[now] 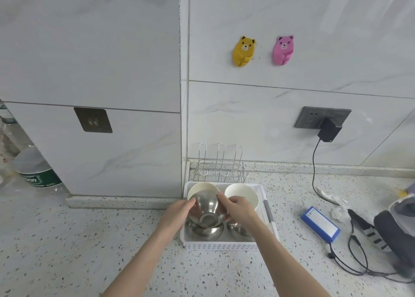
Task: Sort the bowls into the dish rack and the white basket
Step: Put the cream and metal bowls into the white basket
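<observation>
- A speckled stone tabletop [89,251] meets grey marbled wall tiles [89,49] in a corner.
- A white basket [222,245] sits on the tabletop near the corner, with an empty wire dish rack [221,168] just behind it.
- Both hands hold a steel bowl [206,209], tilted with its base toward the camera, over the basket; the left hand [177,213] and right hand [239,210] curl their fingers round opposite sides.
- Two white bowls [242,193] lean at the basket's back; more steel bowls [205,231] lie underneath.
- On the wall: yellow bear hook [244,50], pink bear hook [283,49], a socket [310,117] with a black adapter [329,130].
- A blue box [320,223] and cables [354,258] lie to the right; a plastic bottle [33,168] stands at the left.
</observation>
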The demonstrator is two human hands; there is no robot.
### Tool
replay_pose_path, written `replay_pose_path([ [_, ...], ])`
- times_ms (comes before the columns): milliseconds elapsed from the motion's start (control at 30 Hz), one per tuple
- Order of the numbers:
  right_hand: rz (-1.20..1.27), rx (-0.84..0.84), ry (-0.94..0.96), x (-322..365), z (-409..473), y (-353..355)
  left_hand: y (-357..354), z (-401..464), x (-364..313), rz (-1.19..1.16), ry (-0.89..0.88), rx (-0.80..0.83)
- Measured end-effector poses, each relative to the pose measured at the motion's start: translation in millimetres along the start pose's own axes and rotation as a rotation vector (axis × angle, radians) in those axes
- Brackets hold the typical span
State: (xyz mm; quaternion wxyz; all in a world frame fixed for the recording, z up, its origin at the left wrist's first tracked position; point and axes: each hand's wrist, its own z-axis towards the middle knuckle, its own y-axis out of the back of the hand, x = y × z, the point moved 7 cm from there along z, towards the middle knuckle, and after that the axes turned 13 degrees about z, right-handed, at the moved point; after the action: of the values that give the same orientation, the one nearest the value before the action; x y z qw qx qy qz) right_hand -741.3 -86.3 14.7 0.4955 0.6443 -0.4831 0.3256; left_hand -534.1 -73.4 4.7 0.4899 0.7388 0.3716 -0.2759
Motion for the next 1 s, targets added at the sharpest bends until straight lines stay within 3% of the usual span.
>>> replay_pose_path([
  [267,-0.076,0.034,-0.022,1,4,-6,1,4,3,0.037,0.042,0.035],
  [433,-0.104,0.05,-0.045,-3,4,-4,3,10,-4,0.318,-0.059,-0.016],
  [733,-0.296,0.132,-0.029,-2,4,-13,-8,19,0,0.194,-0.057,0.119],
  [1000,-0.425,0.138,-0.004,1,-1,-15,-7,18,3,0.293,-0.145,0.045],
])
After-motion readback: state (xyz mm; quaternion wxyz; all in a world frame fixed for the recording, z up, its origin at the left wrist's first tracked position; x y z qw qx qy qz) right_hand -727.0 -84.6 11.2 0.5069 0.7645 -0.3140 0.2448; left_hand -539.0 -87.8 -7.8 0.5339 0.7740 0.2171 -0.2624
